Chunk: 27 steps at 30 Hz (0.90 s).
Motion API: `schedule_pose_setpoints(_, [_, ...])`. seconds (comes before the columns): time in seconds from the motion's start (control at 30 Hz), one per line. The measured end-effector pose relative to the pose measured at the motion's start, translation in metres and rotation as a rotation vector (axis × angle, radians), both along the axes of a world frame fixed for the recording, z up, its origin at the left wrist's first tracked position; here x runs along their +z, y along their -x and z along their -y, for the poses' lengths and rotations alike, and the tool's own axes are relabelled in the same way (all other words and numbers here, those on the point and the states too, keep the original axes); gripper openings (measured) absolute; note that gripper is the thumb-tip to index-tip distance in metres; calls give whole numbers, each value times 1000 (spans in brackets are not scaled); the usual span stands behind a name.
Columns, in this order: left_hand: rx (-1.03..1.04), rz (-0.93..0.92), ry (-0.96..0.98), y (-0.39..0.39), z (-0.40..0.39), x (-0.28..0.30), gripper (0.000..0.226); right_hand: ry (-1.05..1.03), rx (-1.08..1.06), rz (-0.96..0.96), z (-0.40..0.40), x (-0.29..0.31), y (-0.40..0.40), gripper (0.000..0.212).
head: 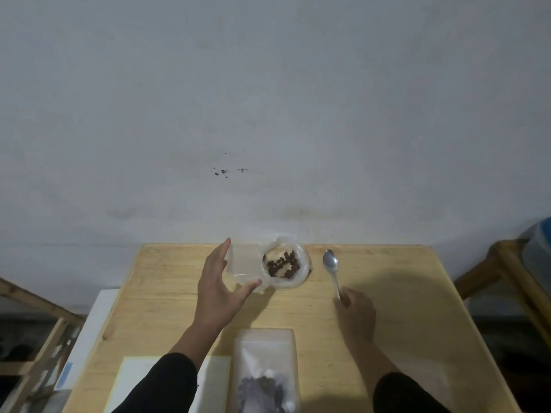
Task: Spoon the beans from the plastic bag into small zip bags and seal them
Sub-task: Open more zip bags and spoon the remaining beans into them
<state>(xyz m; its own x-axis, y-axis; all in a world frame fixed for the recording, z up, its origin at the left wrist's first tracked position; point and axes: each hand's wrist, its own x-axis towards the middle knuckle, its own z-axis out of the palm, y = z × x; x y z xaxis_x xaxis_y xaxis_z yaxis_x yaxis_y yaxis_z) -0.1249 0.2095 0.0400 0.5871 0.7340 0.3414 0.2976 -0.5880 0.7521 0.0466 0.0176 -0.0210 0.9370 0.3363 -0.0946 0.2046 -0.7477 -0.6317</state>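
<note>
left hand (pixel 219 289) spread open at our small zip bags (pixel 243 262), beside plastic bag (pixel 284 263) of beans (pixel 281 263) at table (pixel 387 323) back edge; right hand (pixel 354 312) pinches spoon (pixel 332 268) handle

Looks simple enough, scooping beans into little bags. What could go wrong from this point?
The open plastic bag of beans sits right at the table's far edge, so a nudge from the left hand reaching beside it might spill them. The right hand grips the spoon only by its handle tip, so a loaded scoop could wobble.
</note>
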Motion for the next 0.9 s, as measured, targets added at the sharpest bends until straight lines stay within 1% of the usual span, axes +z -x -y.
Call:
schedule_pose_setpoints(0.07, [7,-17,3,-2,-1,-2,97,39,7,19,-5,-9,0,11])
schedule_pose_setpoints(0.13, [12,-29,9,-3,-2,-3,97,44,-12,39,-7,-15,-4,5])
schedule_pose_setpoints(0.2, [15,-38,14,-3,-4,-4,97,47,-32,58,-7,-19,-8,13])
schedule_pose_setpoints(0.23, [17,-41,17,-3,-4,-5,97,38,-43,52,-8,-18,-9,14])
schedule_pose_setpoints(0.33, [20,-43,29,-1,-5,-7,97,30,-74,4,-11,-13,-9,9])
schedule_pose_setpoints(0.4, [20,-34,38,-1,-4,-8,97,13,-100,-27,-12,-8,-7,11])
schedule_pose_setpoints(0.53, [20,-22,44,-1,-4,-9,98,-91,-184,-136,-13,3,-5,16])
schedule_pose_setpoints(0.63, [22,-15,50,0,-4,-9,98,-233,-312,-285,-14,16,-5,15])
schedule_pose_setpoints(0.7, [24,-12,50,2,-5,-10,98,-330,-347,-328,-17,25,-5,12])
schedule_pose_setpoints(0.8, [31,-9,66,4,-4,-12,98,-469,-253,-372,-26,41,-4,15])
schedule_pose_setpoints(0.9, [32,-14,88,4,-3,-16,98,-483,-116,-432,-39,52,2,16])
